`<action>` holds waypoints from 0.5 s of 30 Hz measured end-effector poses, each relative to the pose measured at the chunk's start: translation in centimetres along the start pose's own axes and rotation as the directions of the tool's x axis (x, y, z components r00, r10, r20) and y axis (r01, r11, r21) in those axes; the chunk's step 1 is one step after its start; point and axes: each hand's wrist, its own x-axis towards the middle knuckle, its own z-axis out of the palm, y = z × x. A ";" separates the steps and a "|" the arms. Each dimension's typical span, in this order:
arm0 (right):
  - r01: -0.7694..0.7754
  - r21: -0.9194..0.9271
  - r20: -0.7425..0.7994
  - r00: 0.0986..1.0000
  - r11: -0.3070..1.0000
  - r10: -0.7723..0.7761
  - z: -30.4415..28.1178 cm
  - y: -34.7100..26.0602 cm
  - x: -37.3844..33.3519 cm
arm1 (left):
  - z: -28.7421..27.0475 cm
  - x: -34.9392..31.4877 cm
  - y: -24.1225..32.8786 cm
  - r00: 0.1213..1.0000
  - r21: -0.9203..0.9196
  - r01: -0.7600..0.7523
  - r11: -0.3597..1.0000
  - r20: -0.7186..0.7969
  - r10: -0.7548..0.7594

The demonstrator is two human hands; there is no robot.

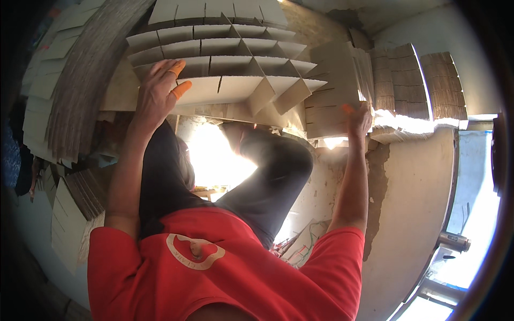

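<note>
In the head view the cardboard divider grid (pixel 225 59) lies just beyond and to the right of the left hand (pixel 155 93), whose spread fingers (pixel 181 89) rest flat on its near strip, the strips running crosswise. The right hand (pixel 357 120) is farther off, its fingers closed on the edge of a loose strip stack (pixel 332 91) at the grid's right end.

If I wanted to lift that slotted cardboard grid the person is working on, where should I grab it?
Probably by its two outer edges, one hand from each side, as the left hand and right hand sit now. The cardboard divider grid is made of thin interlocked strips, so gripping one strip in the middle would likely fold it or pull it out.
</note>
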 end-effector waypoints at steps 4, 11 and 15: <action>-0.092 0.214 -0.226 0.964 0.972 0.141 -3.1 -3.4 -0.4 | -0.4 -0.4 -0.4 0.999 -0.014 0.030 0.999 0.022 -0.030; 0.061 0.839 -0.084 0.996 0.541 0.018 -13.8 -16.7 -1.8 | 0.9 -0.6 -1.4 0.992 -0.069 0.040 0.997 0.120 -0.031; 0.224 0.825 -0.088 0.958 0.518 -0.274 -14.0 -20.7 -2.5 | 1.9 -0.5 -1.2 0.996 -0.156 0.069 0.985 0.067 -0.059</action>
